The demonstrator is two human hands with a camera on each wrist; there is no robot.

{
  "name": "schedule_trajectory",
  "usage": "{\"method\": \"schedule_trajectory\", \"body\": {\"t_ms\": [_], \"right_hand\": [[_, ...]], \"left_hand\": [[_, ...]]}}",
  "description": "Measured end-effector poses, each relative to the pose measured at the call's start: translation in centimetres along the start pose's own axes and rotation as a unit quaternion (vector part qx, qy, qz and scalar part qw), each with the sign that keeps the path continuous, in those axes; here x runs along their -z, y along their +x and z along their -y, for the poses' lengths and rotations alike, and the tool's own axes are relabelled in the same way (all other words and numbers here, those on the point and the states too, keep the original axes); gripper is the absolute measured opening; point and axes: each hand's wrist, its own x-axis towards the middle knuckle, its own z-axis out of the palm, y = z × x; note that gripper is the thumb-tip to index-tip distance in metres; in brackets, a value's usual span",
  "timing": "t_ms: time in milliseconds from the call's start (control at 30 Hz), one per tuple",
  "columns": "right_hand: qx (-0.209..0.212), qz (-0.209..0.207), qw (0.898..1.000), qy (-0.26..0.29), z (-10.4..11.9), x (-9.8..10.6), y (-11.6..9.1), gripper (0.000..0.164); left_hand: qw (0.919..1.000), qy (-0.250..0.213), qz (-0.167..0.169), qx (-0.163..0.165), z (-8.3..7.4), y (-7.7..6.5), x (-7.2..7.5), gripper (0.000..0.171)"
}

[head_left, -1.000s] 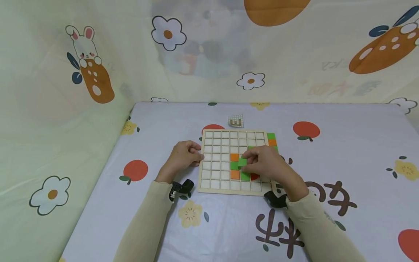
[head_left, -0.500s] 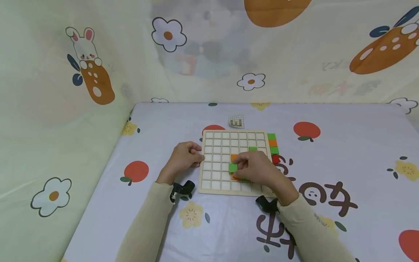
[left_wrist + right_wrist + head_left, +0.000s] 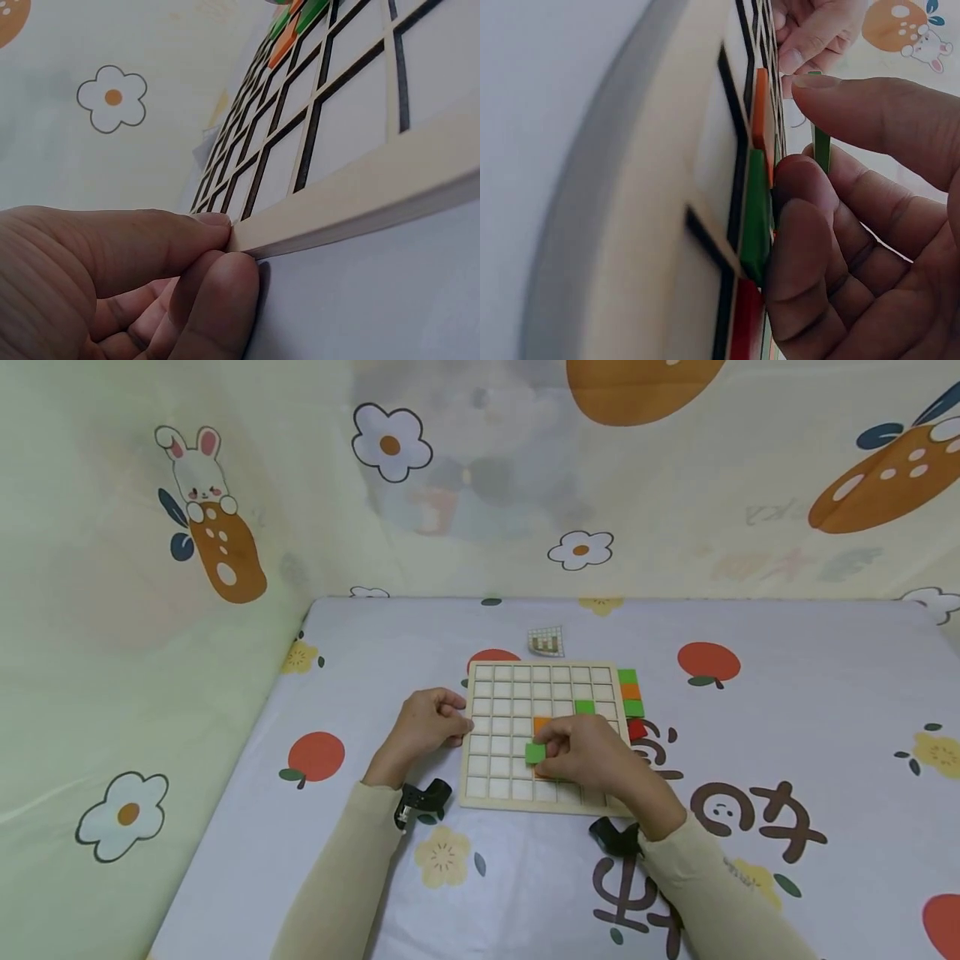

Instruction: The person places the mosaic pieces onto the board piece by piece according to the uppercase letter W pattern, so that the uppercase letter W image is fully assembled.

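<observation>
In the head view a pale wooden grid board [image 3: 498, 766] lies flat on the table. My left hand [image 3: 423, 727] pinches its left edge, thumb [image 3: 202, 225] on the frame in the left wrist view. Over the board's middle, my right hand [image 3: 592, 756] holds a small green square tile [image 3: 535, 753] between thumb and fingers; the right wrist view shows this tile edge-on. An orange tile [image 3: 541, 724] and another green tile [image 3: 584, 707] sit in cells. Lower tiles, among them an orange one [image 3: 761, 112], a green one [image 3: 755, 217] and a red one [image 3: 745, 319], are mostly hidden from above by my right hand.
Along the board's right edge lie loose tiles: green [image 3: 627, 677], orange [image 3: 631, 692], another green [image 3: 633, 707] and red [image 3: 637, 729]. Behind the board is a small card [image 3: 546, 642] with a gridded picture. A printed cloth [image 3: 750, 718] covers the table; patterned curtains [image 3: 465, 510] hang behind.
My right hand has carried the green tile left and slightly nearer across the board, uncovering the loose red tile at the right. My left hand has stayed at the board's left edge.
</observation>
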Motion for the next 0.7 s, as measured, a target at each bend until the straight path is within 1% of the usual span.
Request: {"method": "schedule_trajectory", "body": {"t_ms": [200,300,400,533,700], "right_hand": [[0.011,-0.004,1.000,-0.001,-0.12,-0.07,-0.15,0.025],[0.016,-0.005,1.000,-0.006,0.04,-0.04,0.00,0.026],[0.013,-0.003,1.000,-0.009,0.18,-0.04,0.10,0.027],[0.003,0.004,1.000,-0.006,0.32,-0.33,0.06,0.025],[0.004,0.007,1.000,-0.008,0.53,-0.86,0.02,0.023]], "left_hand": [[1.0000,0.010,0.000,0.001,-0.06,0.05,-0.12,0.028],[0.9999,0.014,-0.003,-0.006,-0.09,0.07,0.04,0.028],[0.9999,0.015,-0.002,-0.008,-0.04,0.18,0.11,0.028],[1.0000,0.009,0.003,-0.001,0.09,0.25,0.09,0.029],[0.9999,0.009,0.004,-0.005,0.19,0.18,-0.02,0.029]]}}
